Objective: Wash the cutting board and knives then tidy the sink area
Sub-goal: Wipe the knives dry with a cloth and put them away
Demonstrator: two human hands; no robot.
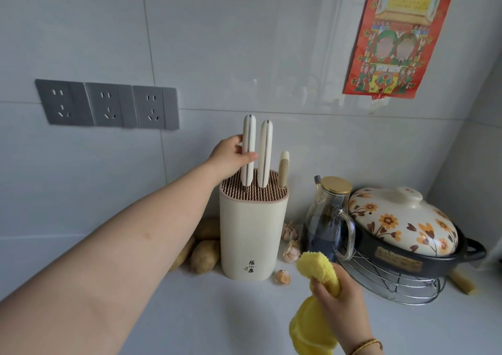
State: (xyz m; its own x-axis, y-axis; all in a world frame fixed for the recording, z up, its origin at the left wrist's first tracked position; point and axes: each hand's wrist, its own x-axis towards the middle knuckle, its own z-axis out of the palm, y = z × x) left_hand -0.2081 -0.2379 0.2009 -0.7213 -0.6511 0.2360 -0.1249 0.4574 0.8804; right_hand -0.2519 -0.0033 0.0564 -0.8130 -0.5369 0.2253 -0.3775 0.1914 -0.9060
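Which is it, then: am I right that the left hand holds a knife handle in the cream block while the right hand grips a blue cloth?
Not quite: the cloth is yellow, not blue. In the head view the left hand holds a knife handle in the cream block while the right hand grips a yellow cloth.

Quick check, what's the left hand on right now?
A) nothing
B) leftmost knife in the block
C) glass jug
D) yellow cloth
B: the left hand grips the handle of the leftmost knife standing in the block, while the right hand holds the cloth.
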